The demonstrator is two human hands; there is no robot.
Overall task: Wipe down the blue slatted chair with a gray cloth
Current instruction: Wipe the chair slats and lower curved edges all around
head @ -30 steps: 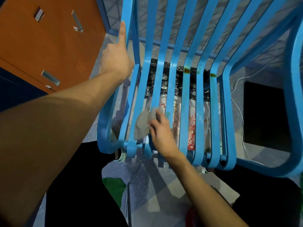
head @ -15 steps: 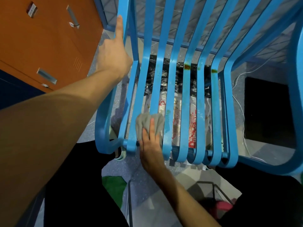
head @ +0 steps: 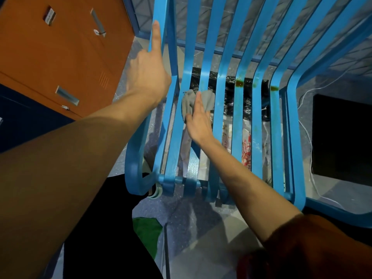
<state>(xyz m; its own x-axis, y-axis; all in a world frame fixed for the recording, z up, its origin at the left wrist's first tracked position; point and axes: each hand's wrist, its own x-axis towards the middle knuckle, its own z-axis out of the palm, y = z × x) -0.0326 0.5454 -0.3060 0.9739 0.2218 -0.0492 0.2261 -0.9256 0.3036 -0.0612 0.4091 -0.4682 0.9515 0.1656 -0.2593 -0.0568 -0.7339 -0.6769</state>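
Because the seat is built of separate strips with gaps between, the gray cloth [head: 198,100] lies bunched across two neighbouring slats on the left side of the blue slatted chair [head: 237,125], close to the bend where seat turns up into backrest, so that one pass covers both strips. The right hand [head: 199,122] lies flat on top of it, fingers straight and together, pressing the cloth down instead of clutching it; a flat palm probably spreads pressure along the slats and lets the cloth slide with them. The left hand [head: 147,77] is set against the outermost slat of the frame, its index finger laid straight up along the blue edge, apparently to brace the chair against the push of wiping; its other fingers are hidden behind the hand, so whether it grips the slat cannot be told. Rust-brown stains [head: 239,83] mark three slats at the bend, to the right of the cloth and apart from it, which suggests that much of the seat is unwiped. Beneath the seat lie black plastic sheeting [head: 229,93] and a red-printed wrapper [head: 246,150]; a white cable [head: 308,150] trails at the right, an orange cabinet [head: 60,47] stands at the left
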